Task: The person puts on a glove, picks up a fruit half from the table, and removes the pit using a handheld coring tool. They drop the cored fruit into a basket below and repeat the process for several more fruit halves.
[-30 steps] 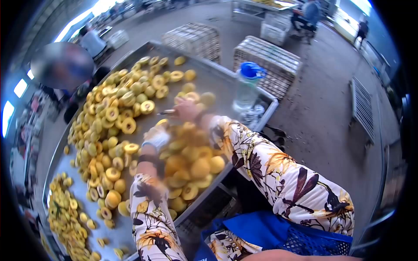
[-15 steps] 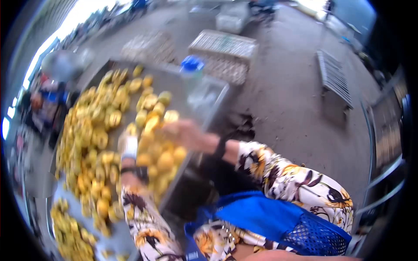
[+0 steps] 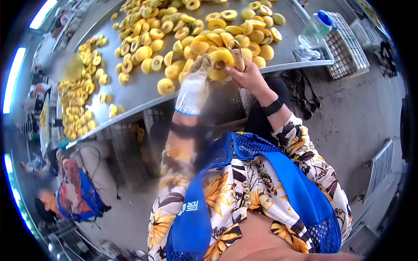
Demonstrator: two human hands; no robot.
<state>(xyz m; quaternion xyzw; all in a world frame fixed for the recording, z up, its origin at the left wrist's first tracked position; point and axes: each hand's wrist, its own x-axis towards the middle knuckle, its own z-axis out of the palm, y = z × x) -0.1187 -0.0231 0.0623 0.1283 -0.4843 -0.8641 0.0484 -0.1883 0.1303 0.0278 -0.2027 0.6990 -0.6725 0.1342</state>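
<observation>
Halved yellow fruits (image 3: 200, 47) lie heaped on a metal table (image 3: 148, 98). My left hand (image 3: 200, 76), in a white knitted glove with soiled fingertips, holds a yellow fruit half (image 3: 222, 57) at the table's near edge. In my bare right hand (image 3: 250, 76) is a small tool (image 3: 238, 58) with a light wooden handle and a metal loop at its upper end. The thumb of that hand is beside the held fruit, and the loop stands just above it.
A clear jar with a blue lid (image 3: 320, 24) stands at the table's right corner, near a white crate (image 3: 346, 45). A co-worker (image 3: 78, 191) in a blue apron is at the lower left. A metal rack (image 3: 379, 169) is on the floor at right.
The view has swung, so the table now appears higher up. My hands have come close together at the near edge, and the looped tool now shows clearly in my right hand.
</observation>
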